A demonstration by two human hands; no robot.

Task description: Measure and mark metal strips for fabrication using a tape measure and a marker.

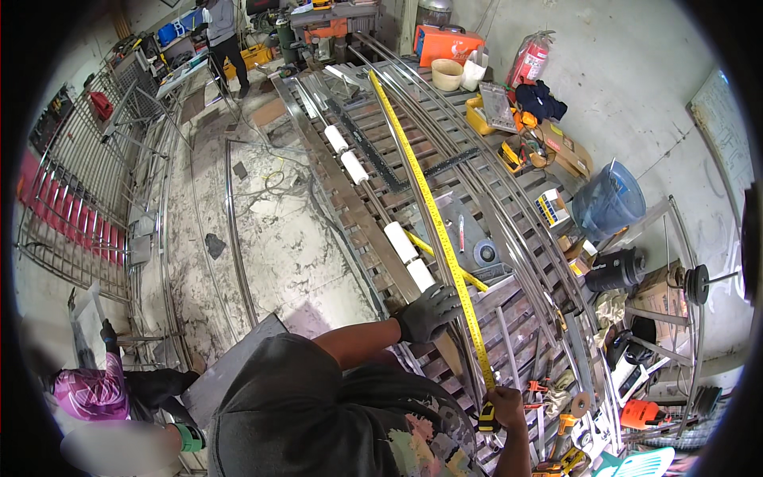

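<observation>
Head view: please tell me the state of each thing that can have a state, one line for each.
tape measure: extended, lying along the metal rails
left hand: gloved, pressing on the tape
right hand: bare, gripping the tape case
tape case: held at the near end
blue bin: upright, open
fire extinguisher: upright by the wall

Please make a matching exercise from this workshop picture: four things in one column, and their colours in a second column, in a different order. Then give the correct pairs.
Things:
1. tape measure
2. fire extinguisher
3. glove on the left hand
4. bucket

Colours:
A. blue
B. dark grey
C. yellow
D. red

Pairs: 1-C, 2-D, 3-B, 4-A.
</observation>
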